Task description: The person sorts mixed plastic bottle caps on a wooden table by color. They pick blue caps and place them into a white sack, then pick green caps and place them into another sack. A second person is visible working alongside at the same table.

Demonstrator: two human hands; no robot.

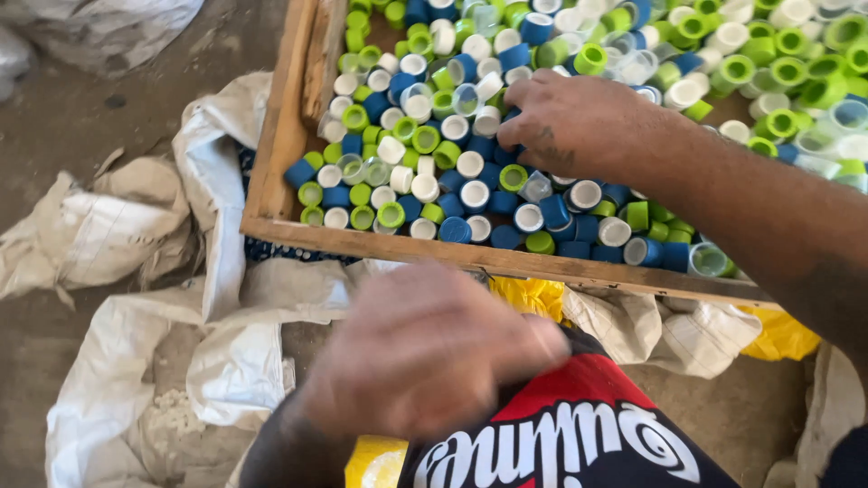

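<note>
Reaching right hand [579,122], caps [425,172], tray edge [271,154]

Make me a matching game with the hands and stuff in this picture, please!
Things:
1. right hand
2. left hand
3. wooden tray
4. white sacks

Places:
A. lying crumpled on the ground
B. blurred, low in the picture, above a red and black cloth
C. resting on the bottle caps
D. filled with blue, green and white caps

Pairs: 1-C, 2-B, 3-D, 4-A
</note>
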